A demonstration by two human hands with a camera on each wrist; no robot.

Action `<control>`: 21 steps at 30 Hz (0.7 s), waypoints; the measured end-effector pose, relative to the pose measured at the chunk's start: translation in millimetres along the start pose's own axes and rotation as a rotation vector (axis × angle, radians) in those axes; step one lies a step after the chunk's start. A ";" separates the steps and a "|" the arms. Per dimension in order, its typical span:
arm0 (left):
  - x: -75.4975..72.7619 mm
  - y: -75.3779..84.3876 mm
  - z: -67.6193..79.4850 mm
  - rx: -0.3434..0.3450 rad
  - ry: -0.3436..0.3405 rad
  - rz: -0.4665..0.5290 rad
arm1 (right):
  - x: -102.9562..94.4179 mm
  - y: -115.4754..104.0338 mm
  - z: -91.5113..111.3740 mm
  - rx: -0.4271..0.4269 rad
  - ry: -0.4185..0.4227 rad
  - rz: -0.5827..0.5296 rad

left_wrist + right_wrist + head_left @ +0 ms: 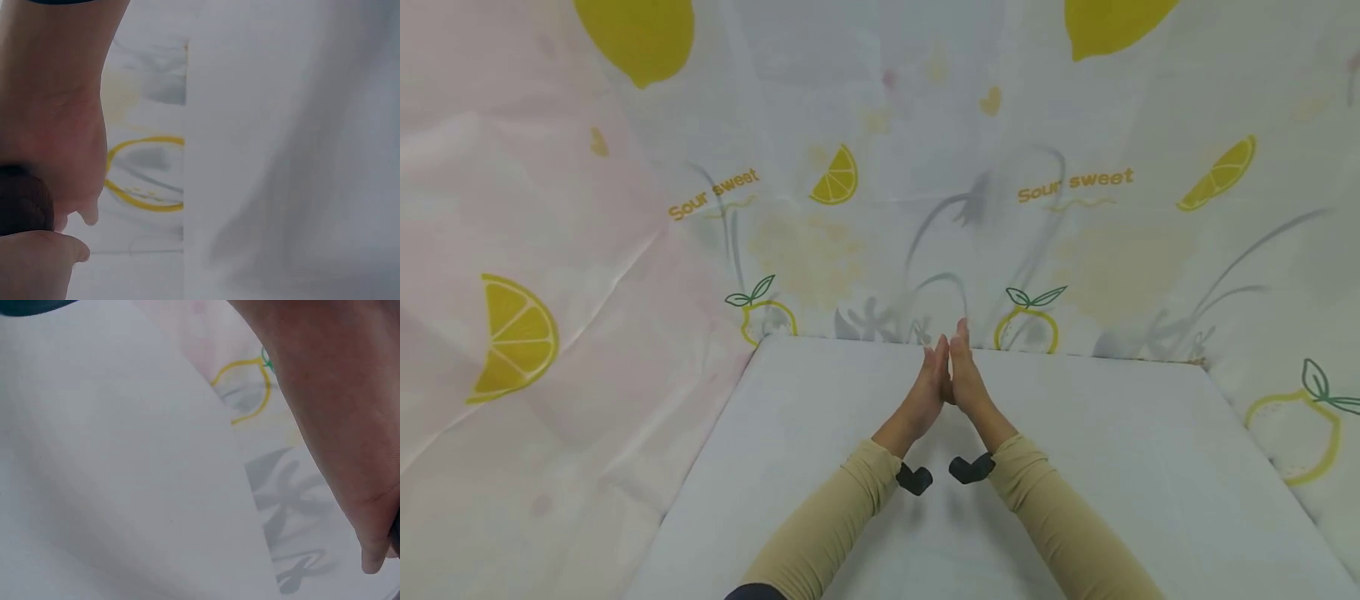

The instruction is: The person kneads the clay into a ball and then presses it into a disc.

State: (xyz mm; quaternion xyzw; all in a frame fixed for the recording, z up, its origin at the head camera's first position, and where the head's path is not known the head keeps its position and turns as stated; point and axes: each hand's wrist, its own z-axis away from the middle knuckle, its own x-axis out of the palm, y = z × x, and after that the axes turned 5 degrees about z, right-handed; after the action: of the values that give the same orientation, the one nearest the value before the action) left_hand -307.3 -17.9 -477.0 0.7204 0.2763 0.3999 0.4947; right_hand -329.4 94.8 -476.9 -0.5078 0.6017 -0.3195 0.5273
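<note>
Over the far half of the white table, my left hand (922, 398) and right hand (967, 385) are brought together palm to palm, fingers straight and pointing away from me. Between them sits a dark brown, rounded thing (26, 203), seen best in the left wrist view. The palms press it from both sides and hide most of it, so its kind cannot be told. At the right edge of the right wrist view, only a dark sliver shows beside the right palm (350, 425).
The white tabletop (820, 392) lies under both forearms. A pale cloth printed with lemons (833, 177) hangs behind the table and along its sides. Black curved pieces (972, 468) stick out at both wrists, below the cuffs.
</note>
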 end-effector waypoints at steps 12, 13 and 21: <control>0.8 11.2 -4.6 0.022 0.148 -0.256 | 15.2 2.8 19.4 0.025 -0.047 -0.085; 1.1 10.7 -5.4 0.016 0.165 -0.273 | 15.8 1.5 20.4 0.022 -0.041 -0.088; -2.0 4.0 -12.7 -0.020 0.316 -0.315 | 15.0 -21.7 29.5 -0.010 -0.067 -0.026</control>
State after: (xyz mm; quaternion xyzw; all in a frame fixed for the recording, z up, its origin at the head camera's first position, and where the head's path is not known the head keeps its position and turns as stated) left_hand -319.1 -14.7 -471.5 0.5918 0.4554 0.4282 0.5089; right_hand -294.1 79.0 -468.7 -0.5286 0.5787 -0.3062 0.5403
